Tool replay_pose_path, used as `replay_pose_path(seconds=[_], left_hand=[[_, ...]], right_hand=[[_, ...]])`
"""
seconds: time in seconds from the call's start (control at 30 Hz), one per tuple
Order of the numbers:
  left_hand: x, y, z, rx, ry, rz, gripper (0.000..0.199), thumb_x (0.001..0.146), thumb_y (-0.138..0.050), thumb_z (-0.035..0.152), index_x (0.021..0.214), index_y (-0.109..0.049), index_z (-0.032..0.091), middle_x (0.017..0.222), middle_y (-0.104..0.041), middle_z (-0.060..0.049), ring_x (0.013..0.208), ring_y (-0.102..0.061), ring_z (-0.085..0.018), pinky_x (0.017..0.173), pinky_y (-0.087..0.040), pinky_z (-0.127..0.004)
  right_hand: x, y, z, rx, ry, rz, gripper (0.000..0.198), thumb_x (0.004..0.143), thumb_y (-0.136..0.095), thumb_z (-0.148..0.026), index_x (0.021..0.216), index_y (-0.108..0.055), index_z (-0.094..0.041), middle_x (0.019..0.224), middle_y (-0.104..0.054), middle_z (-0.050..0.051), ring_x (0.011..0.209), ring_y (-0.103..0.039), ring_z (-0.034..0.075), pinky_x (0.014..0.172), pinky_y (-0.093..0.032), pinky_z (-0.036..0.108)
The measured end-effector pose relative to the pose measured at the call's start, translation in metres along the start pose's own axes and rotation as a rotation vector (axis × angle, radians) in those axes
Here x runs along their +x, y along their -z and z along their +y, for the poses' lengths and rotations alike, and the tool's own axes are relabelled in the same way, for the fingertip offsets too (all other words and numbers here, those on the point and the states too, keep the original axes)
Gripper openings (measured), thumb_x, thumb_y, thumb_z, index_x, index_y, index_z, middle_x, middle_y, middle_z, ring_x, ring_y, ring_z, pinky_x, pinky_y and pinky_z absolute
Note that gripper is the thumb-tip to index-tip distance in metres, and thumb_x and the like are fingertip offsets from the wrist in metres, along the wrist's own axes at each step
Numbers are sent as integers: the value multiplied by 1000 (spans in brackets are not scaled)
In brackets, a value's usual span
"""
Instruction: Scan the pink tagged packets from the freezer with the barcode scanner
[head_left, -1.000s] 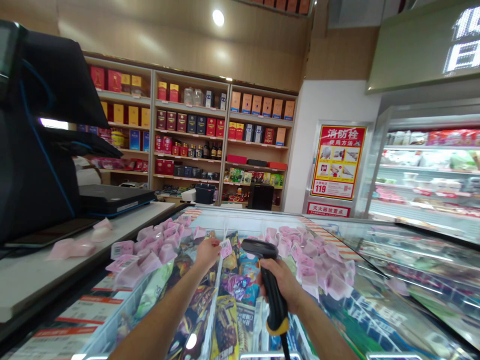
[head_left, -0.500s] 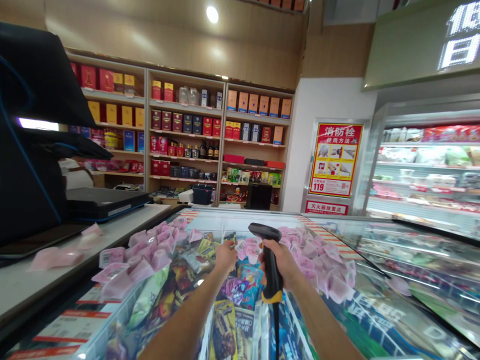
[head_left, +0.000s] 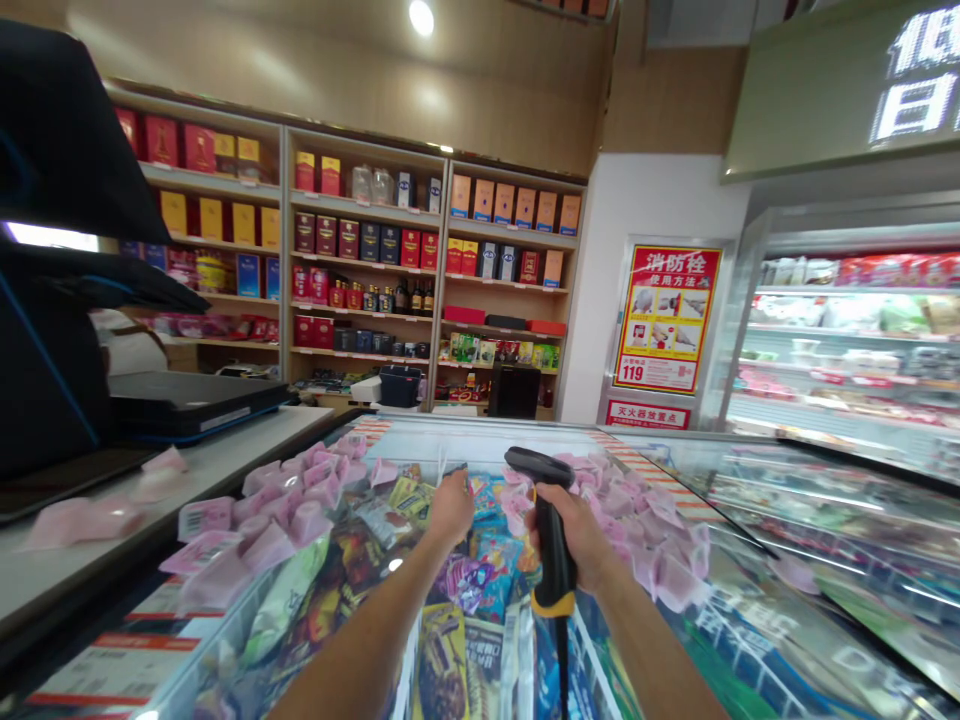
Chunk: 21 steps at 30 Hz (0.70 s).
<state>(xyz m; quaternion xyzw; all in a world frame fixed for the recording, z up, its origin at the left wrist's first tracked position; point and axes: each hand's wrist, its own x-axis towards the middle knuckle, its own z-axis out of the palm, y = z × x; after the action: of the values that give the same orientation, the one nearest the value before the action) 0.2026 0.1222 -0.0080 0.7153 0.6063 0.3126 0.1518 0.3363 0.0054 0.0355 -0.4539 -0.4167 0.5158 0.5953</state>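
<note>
My right hand point(head_left: 576, 535) is wrapped round the grip of a black and yellow handheld barcode scanner point(head_left: 553, 540), its head upright and its cable hanging down. Pink plastic cups point(head_left: 517, 507) show just left of the scanner; whether the right hand touches them I cannot tell. My left hand point(head_left: 451, 510) is closed, fingertips pinched together, with a small dark bit at the tips that I cannot make out. Both hands are over a chest freezer point(head_left: 420, 432) with a glass top. Bagged ice creams point(head_left: 442, 660) lie below them in wire baskets.
Pink cups with barcode labels lie heaped on the left point(head_left: 262, 530) and on the right point(head_left: 660, 540). A counter point(head_left: 45, 575) on the left bears a black checkout machine point(head_left: 52, 330). Shelves of boxes point(head_left: 367, 240) stand behind, and a lit fridge point(head_left: 847, 340) at the right.
The scanner and my right hand have shifted slightly right. The pink cups between my hands have moved away from my left hand, toward the scanner. The view has turned a little.
</note>
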Motion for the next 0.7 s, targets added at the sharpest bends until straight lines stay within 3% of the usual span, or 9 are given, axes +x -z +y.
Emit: replay_pose_path(seconds=[0.13,0.27,0.37,0.5,0.7], left_hand=[[16,42,-57,129,45,202,35,78,-44,29,110,-43,18,118,-44,-7,103,-45,-20,84,-37,-43],[29,69,-94,225,6,189,38,77,-43,16,115,-39,11,126,-36,-12,115,-34,-22,93,-30,-41],[39,75,-106,272,-65,118,42,75,-43,5,116,-37,6,129,-31,-16,119,-28,-21,97,-26,-33],[53,78,-115,301,-127,25,34,76,-47,21,110,-44,15,122,-41,-8,109,-41,-21,89,-34,-43],[55,88,-117,257,-93,-44,29,77,-46,30,102,-49,16,105,-52,-6,91,-51,-16,77,-43,-38]], right_hand=[[-1,-10,0,44,-16,-3,25,65,-50,-40,71,-48,-16,47,-53,-2,34,-45,8,31,-36,19],[-1,-23,2,44,-51,-26,27,64,-50,-41,74,-48,-16,47,-53,-3,33,-44,8,30,-35,20],[-1,-29,5,-2,-50,-17,28,63,-50,-41,73,-49,-15,45,-52,-3,33,-44,8,31,-34,20],[-2,-32,8,-47,-53,-7,29,62,-50,-41,72,-50,-14,45,-53,-2,32,-44,9,30,-32,19],[-3,-35,8,-62,-99,-15,30,61,-51,-43,70,-50,-14,44,-53,-2,32,-43,9,29,-32,20]])
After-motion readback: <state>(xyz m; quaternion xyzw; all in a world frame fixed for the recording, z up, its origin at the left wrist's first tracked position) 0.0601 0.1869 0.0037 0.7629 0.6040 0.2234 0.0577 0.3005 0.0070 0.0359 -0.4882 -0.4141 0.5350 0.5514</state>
